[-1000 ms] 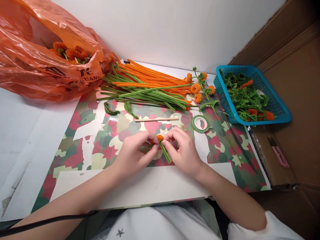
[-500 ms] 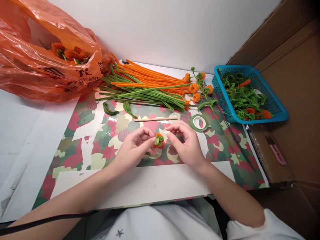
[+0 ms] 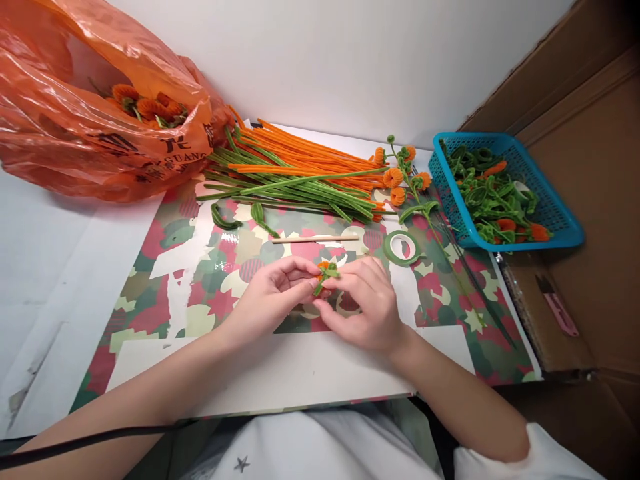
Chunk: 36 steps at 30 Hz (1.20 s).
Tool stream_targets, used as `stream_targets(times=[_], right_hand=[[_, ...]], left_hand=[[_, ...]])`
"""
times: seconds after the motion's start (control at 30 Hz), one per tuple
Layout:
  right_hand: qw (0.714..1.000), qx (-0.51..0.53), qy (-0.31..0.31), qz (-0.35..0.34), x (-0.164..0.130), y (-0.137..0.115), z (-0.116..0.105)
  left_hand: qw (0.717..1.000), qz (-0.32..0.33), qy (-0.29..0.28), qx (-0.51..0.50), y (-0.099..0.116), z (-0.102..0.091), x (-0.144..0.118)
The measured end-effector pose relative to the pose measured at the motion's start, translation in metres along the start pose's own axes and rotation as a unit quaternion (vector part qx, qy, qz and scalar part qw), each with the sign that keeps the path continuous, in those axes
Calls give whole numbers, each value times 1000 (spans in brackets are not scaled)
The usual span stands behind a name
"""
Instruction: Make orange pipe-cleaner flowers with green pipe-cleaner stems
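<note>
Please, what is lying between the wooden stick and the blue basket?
In the head view: the green tape roll, then the stem of the flower sprig and thin dark rods.

Brown cardboard [image 3: 593, 147] beside white wall [image 3: 345, 60]

The left hand [image 3: 270, 293] is pinching an orange-and-green chenille flower [image 3: 328, 271]; the right hand [image 3: 364, 300] is touching it. At its two o'clock a green tape roll [image 3: 389, 248] is lying, at twelve a wooden stick [image 3: 315, 239].
</note>
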State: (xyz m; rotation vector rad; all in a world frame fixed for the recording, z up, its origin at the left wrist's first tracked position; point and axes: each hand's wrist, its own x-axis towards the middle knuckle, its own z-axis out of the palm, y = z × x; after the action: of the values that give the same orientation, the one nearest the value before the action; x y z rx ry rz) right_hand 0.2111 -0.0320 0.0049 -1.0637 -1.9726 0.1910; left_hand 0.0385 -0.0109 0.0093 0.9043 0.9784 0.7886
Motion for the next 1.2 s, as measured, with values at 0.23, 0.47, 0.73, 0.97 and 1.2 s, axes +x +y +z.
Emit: stream_targets(times=[0.23, 0.47, 0.73, 0.97, 1.2], right_hand=[[999, -27, 5, 31, -1, 0, 4], [996, 31, 43, 74, 0, -4, 2], [930, 233, 23, 285, 0, -7, 1], [898, 300, -36, 320, -1, -7, 2], [918, 277, -23, 284, -2, -9, 4]], left_hand=[[990, 108, 29, 85, -2, 2, -3], [984, 134, 55, 103, -2, 2, -5], [982, 133, 79, 108, -2, 2, -5], [984, 137, 68, 88, -4, 2, -3], [988, 127, 51, 71, -5, 5, -1]])
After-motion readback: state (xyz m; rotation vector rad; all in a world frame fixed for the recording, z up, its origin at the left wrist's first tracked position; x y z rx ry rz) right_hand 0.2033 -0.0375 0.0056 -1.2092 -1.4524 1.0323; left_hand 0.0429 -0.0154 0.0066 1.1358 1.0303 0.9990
